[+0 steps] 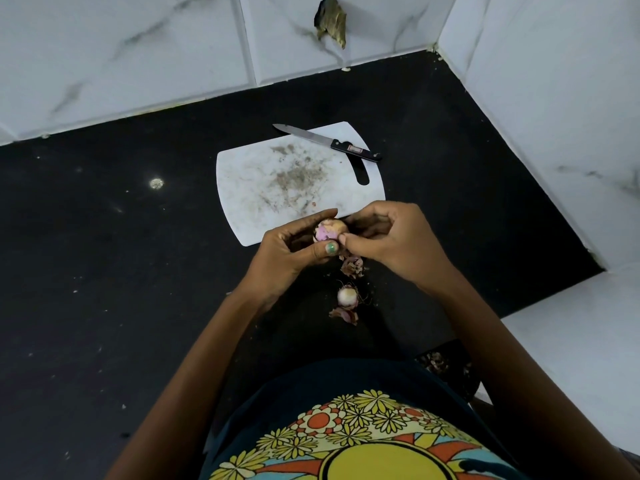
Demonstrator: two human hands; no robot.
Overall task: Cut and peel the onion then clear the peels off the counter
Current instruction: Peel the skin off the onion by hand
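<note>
Left hand (294,247) grips a small pink-purple, partly peeled onion (329,231) at the near edge of the stained white plastic cutting board (263,181); right hand (388,239) pinches its skin.

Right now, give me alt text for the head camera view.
Two hands peel a small onion: the left hand holds it, the right hand pinches its skin. Peels and another onion piece lie on the black counter; a knife rests on the white cutting board.

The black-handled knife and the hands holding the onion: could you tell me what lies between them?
In the head view, only the stained white plastic cutting board lies between them.
</note>
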